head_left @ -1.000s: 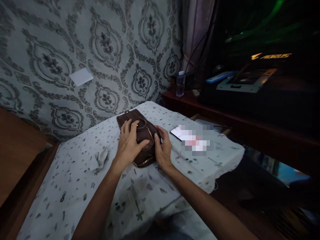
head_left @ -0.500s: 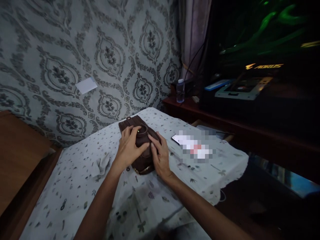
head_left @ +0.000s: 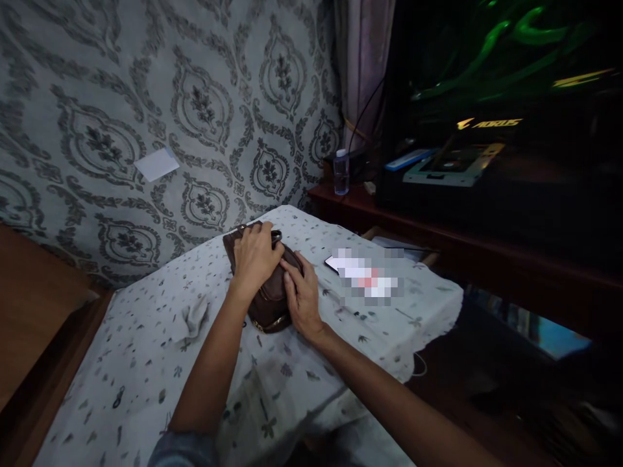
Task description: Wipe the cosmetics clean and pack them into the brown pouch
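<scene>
A dark brown leather bag (head_left: pixel 269 301) with gold trim lies on a table covered by a white leaf-print cloth (head_left: pixel 146 363). My left hand (head_left: pixel 253 255) rests on the bag's far top, fingers curled over its handle ring. My right hand (head_left: pixel 302 298) presses on the bag's right side, fingers held together on the leather. Part of the bag is hidden under both hands.
A crumpled grey cloth (head_left: pixel 195 316) lies left of the bag. A phone (head_left: pixel 335 263) lies to its right beside a blurred patch. Behind stand a patterned wall, a dark wooden shelf (head_left: pixel 438 233) with a small bottle (head_left: pixel 341 172), and a dark glowing computer case.
My left hand has slid from the bag's near front up onto its far top and handle. My right hand moved slightly inward along the bag's side. The view shifted a little.
</scene>
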Demonstrator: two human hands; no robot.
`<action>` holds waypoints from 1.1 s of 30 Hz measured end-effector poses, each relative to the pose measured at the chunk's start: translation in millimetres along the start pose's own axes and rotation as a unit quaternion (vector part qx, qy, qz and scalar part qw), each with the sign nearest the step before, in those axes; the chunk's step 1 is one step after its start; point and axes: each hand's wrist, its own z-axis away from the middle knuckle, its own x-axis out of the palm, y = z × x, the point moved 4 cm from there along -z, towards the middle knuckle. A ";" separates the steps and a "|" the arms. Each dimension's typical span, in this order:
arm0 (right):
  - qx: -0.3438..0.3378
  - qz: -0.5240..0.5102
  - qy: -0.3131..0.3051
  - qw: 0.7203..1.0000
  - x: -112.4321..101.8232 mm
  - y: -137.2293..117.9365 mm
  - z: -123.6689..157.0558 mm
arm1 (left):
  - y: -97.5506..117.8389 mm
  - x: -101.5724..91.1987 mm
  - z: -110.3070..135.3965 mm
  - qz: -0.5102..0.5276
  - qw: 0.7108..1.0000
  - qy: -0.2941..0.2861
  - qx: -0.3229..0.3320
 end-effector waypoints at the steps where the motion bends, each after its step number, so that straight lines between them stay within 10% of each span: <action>1: 0.001 0.001 -0.003 1.000 0.0 -0.3 -0.1 | -0.4 0.2 -0.6 -0.001 1.000 0.001 -0.004; 22: 0.004 -0.013 -0.015 1.000 -0.8 1.2 0.6 | -20.2 1.8 -22.0 -0.042 0.992 -0.012 -0.116; 33: -0.011 -0.003 0.000 1.000 -0.5 -1.5 -0.1 | -35.2 7.1 -23.3 0.145 0.984 0.029 -0.099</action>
